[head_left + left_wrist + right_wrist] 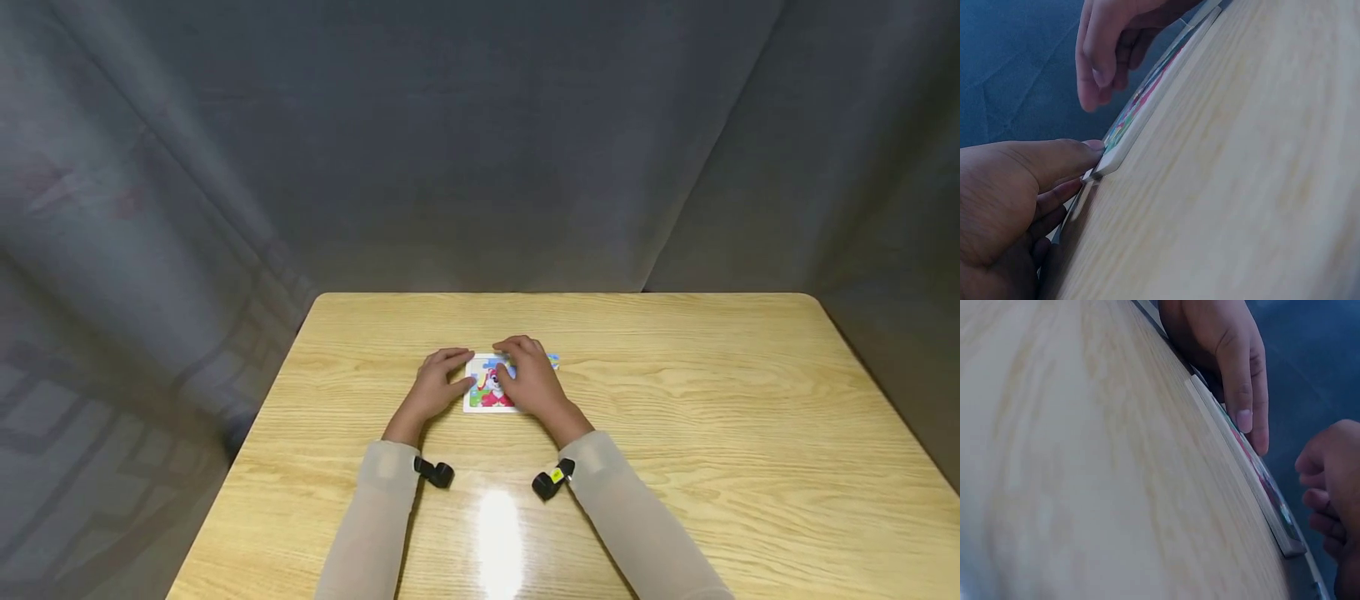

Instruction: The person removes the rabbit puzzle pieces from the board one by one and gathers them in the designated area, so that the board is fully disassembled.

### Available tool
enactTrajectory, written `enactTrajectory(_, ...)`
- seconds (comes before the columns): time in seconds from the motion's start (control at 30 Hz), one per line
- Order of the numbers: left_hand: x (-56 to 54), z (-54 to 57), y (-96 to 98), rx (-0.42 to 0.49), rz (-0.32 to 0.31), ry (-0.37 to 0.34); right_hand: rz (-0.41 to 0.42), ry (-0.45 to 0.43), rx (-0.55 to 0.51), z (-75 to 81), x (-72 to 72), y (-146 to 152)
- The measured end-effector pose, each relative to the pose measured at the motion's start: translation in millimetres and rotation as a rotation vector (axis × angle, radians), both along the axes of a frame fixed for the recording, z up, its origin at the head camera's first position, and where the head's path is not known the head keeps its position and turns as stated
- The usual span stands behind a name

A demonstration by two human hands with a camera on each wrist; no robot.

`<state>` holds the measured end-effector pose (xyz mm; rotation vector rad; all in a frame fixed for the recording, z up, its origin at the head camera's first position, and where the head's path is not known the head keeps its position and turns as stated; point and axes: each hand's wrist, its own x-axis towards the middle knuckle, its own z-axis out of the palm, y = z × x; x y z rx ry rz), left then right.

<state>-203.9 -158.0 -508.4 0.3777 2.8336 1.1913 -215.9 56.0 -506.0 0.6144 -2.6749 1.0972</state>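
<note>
A small jigsaw puzzle in a white frame lies on the table, with a cartoon animal in red and some bare pale spots in its picture. My left hand is at its left side, thumb and forefinger spread along the edge. In the right wrist view the left thumb touches the frame's border. Over the right half of the puzzle hovers my right hand, fingers bent loosely downward, nothing visible between them. It hides much of that half. A blue puzzle piece shows just beyond the right hand.
The wooden table stretches out on both sides of the puzzle. Grey curtains hang behind it and at the sides. Each wrist wears a small black camera, and light glares off the tabletop between the forearms.
</note>
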Motion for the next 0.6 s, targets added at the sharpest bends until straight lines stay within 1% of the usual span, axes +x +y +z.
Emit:
enactTrajectory(0.3,-2.2,-3.2,0.0,-0.014,0.009,-0.008,0.001,-0.014,0.145,2.9,0.9,-1.7)
enactTrajectory(0.6,-1.3,-2.5,-0.3,0.000,0.000,-0.002,-0.013,-0.040,0.193,4.1,2.9,-2.0)
